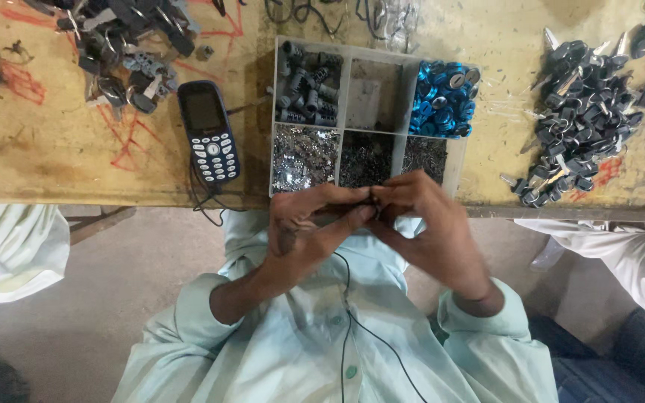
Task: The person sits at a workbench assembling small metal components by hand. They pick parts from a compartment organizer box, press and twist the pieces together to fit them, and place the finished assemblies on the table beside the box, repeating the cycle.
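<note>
My left hand [311, 227] and my right hand [427, 224] meet fingertip to fingertip just below the table edge, pinching a small dark part [373, 203] between them; the part is mostly hidden by my fingers. Right above my hands sits a grey compartment tray [346, 75]. It holds grey metal cylinders [306, 83] at top left, blue round caps [443, 99] at top right, and tiny shiny metal pieces [304, 157] along the bottom row.
A dark keypad phone [209, 130] lies left of the tray with a cable hanging off the edge. A heap of black-headed keys [580, 119] lies at right, another pile of keys and parts [125, 45] at top left. Other people's pale sleeves show at both sides.
</note>
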